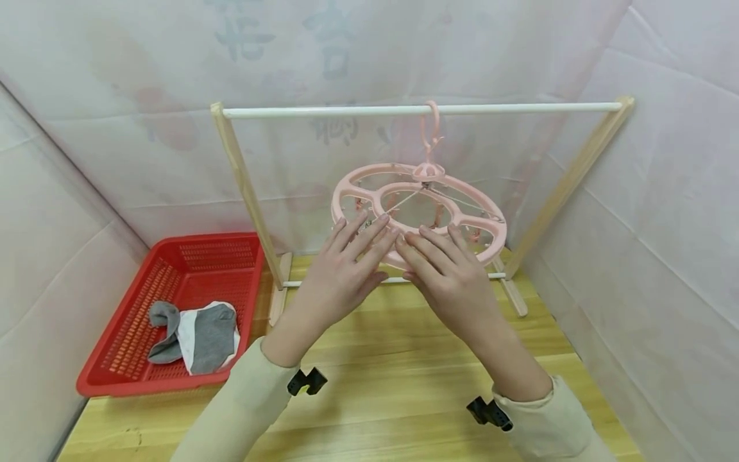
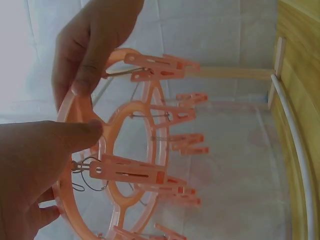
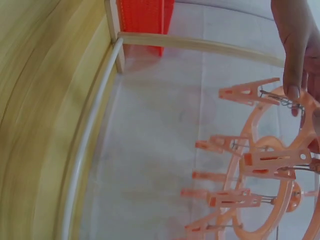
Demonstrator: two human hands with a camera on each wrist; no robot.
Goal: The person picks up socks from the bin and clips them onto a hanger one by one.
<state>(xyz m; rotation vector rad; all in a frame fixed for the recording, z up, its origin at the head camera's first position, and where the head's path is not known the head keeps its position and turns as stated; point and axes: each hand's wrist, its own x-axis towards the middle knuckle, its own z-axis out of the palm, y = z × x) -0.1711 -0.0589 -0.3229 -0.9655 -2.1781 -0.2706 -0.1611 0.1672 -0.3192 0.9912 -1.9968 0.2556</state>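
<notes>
A pink round clip hanger hangs by its hook from the white rod of a wooden-sided stand. My left hand grips its near rim left of the middle, fingers over the top and thumb underneath. Close beside it, my right hand holds the same rim in a like way. In the left wrist view, both thumbs press against the ring's underside. Pink clothespins dangle from the ring on metal links, and they appear in the right wrist view as well, with nothing clipped in them.
To the left, a red plastic basket holds grey and white socks. The stand's wooden posts rise on both sides of the hanger, with a lower white bar between their feet. Printed cloth surrounds the wooden table.
</notes>
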